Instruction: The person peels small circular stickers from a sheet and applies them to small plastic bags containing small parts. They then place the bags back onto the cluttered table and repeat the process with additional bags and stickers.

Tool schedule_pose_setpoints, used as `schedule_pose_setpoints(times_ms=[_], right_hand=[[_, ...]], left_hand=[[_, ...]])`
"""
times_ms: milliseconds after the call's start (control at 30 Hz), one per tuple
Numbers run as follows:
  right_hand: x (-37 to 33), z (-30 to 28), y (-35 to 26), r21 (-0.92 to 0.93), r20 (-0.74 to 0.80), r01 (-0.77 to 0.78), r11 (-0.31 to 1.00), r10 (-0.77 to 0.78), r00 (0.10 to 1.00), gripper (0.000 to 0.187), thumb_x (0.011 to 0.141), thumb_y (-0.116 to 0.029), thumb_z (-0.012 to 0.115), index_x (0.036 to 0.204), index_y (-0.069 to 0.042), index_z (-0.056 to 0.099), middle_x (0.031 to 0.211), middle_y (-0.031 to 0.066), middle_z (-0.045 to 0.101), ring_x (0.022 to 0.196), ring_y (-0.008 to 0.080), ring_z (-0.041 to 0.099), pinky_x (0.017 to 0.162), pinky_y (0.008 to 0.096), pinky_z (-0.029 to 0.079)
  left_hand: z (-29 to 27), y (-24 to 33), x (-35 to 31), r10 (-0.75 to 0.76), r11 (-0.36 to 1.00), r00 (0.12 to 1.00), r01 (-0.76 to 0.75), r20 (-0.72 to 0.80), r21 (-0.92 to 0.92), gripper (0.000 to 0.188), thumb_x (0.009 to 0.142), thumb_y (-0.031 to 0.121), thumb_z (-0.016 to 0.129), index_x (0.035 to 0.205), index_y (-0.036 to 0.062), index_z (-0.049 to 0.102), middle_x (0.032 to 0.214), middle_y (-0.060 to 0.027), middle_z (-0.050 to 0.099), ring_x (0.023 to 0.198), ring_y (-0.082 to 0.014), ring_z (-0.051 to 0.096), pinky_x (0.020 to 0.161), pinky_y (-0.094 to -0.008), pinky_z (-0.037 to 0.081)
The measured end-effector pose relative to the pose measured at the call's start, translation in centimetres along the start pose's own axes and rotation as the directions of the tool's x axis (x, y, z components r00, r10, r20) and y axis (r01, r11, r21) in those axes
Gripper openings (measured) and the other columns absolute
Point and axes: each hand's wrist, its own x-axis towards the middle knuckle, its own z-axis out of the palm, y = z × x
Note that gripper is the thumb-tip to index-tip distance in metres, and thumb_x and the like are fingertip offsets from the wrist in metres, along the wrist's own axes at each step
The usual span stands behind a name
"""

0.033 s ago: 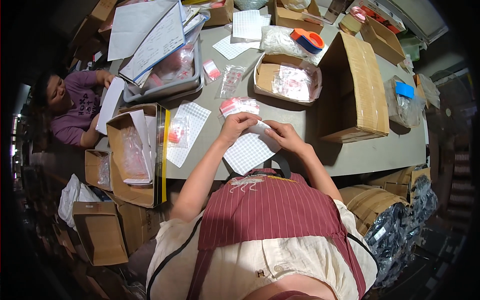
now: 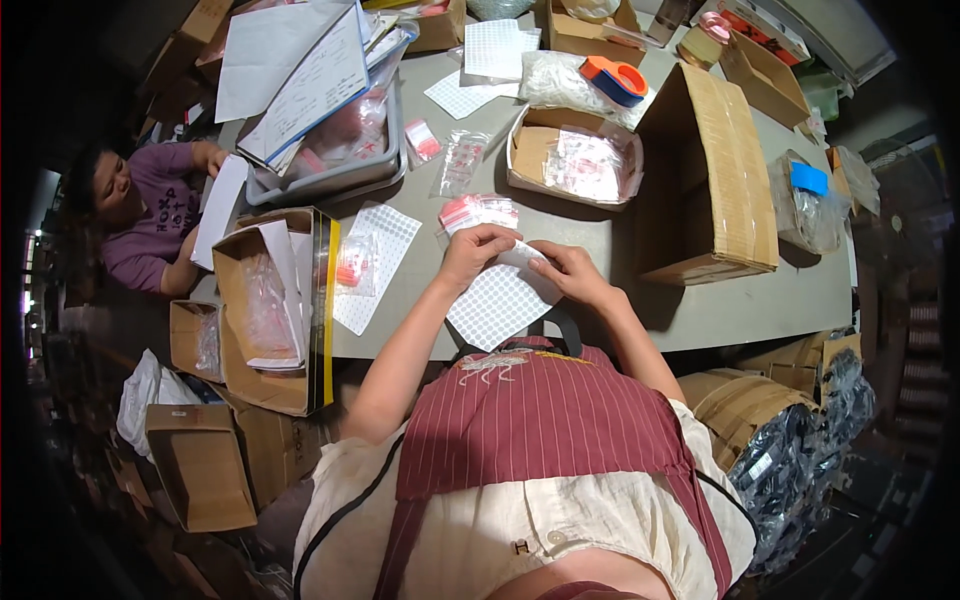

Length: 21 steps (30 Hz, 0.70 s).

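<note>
A white sheet of small round grey stickers slants between my hands at the table's front edge. My left hand is closed, its fingers pinching the sheet's upper left edge. At the upper right edge, my right hand grips the same sheet between thumb and fingers. The top edge looks bent over there, and the fingertips partly hide it. Just beyond my left hand lies a stack of small clear bags with red print. Another dotted sticker sheet lies to the left, partly under a clear bag with red contents.
A shallow carton of small bags stands ahead, beside a large open cardboard box. Left are a grey bin piled with papers and a yellow-and-black-edged box. Orange-and-blue tape rolls sit farther back. A co-worker handles paper at far left.
</note>
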Motion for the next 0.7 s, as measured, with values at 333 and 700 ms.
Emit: schedule_pose_setpoints(times_ms=[333,700], right_hand=[[-0.2,0.5,1.8,0.018,-0.098,0.016,1.0,-0.014,0.995,0.033,0.099,-0.031,0.068,0.116,-0.002,0.072,0.078,0.0166,0.069,0.066,0.0227,0.064,0.064,0.0353,0.051],[-1.0,0.7,2.6,0.254,-0.182,0.0,0.967,0.048,0.982,0.027,0.095,-0.023,0.075,0.108,0.0,0.071,0.083,0.0072,0.071,0.069,0.013,0.062,0.064,0.0296,0.05]], left_hand=[[0.4,-0.2,0.3,0.255,0.947,0.966,-0.259,0.045,0.192,0.019,0.096,0.011,0.073,0.11,-0.0002,0.075,0.101,-0.004,0.075,0.088,-0.0093,0.066,0.078,-0.0245,0.053],[0.4,-1.2,0.0,0.099,0.986,0.991,-0.085,-0.092,0.144,0.019,0.09,0.014,0.08,0.1,-0.0014,0.077,0.088,-0.0025,0.074,0.081,-0.007,0.064,0.071,-0.0236,0.05]])
